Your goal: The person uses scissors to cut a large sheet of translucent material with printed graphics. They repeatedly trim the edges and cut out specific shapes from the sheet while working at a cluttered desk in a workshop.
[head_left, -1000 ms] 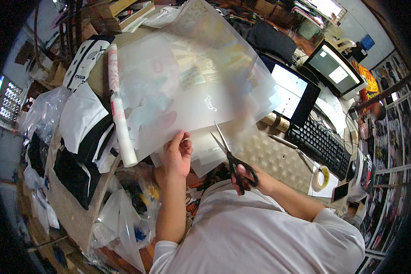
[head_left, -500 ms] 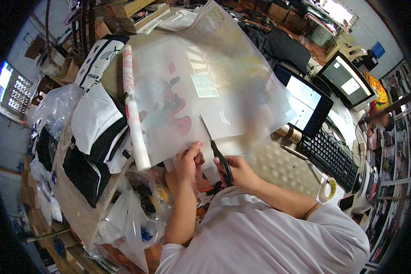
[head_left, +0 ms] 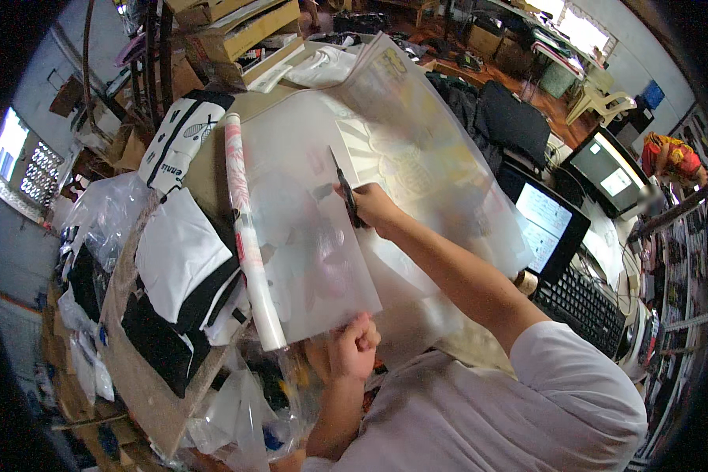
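A large translucent film sheet with faint coloured prints lies over the table. My right hand grips black-handled scissors, blades pointing away from me, far up the sheet. A cut runs from the sheet's near edge up to the scissors, parting a left strip from the wider right part. Down at that strip's near corner, my left hand is closed, thumb and finger pinching the film. A rolled white-and-pink printed sheet lies along the strip's left side.
Folded white and black garments lie to the left, beside clear plastic bags. On the right are a tablet, a keyboard and a monitor. Cardboard boxes stand at the back left.
My right hand and the scissors have moved far forward through the film, lengthening the cut. My left hand has shifted nearer to me and slightly right, at the strip's corner.
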Tool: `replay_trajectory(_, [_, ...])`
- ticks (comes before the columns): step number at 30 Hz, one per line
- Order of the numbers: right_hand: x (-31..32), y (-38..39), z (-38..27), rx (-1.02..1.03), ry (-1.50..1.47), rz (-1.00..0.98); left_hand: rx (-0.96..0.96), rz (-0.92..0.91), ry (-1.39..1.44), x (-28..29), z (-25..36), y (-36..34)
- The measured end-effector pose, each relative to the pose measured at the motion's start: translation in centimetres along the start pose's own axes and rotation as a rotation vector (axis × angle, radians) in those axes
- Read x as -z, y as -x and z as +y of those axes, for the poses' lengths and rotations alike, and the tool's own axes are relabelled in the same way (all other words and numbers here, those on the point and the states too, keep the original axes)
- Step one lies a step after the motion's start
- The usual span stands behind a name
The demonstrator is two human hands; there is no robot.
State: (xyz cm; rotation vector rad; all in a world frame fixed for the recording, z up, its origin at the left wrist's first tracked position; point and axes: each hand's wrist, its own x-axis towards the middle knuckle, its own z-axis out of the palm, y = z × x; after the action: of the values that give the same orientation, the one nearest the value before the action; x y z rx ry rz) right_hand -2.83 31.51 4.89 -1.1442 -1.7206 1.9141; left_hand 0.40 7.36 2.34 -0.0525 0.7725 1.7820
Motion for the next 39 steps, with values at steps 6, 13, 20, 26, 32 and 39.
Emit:
replay_trajectory(6, [-0.4, -12.5, -4.4, 0.032, 0.239, 0.025, 0.073, 0.017, 0.255, 2.9, 0.6, 2.0])
replay_trajectory(13, [0.6, -24.6, -11.0, 0.350, 0.401, 0.156, 0.106, -0.043, 0.146, -0.3, 2.3, 1.7])
replay_trajectory(20, [1.5, -11.5, -9.2, 0.563, 0.133, 0.287, 0.110, -0.284, 0.154, -3.7, 4.0, 3.2])
replay_trajectory(26, [1.7, 8.5, -2.0, 0.288, 0.130, -0.086, 0.083, -0.221, 0.160, -2.2, 3.6, 3.9])
replay_trajectory(32, [0.0, 12.2, 0.6, 0.390, 0.203, -0.008, -0.075, 0.149, -0.244, 1.0, 0.7, 1.3])
replay_trajectory(39, [-2.9, 12.2, -1.3, 0.562, 0.304, 0.010, -0.502, 0.100, -0.666, -0.9, -1.3, -1.7])
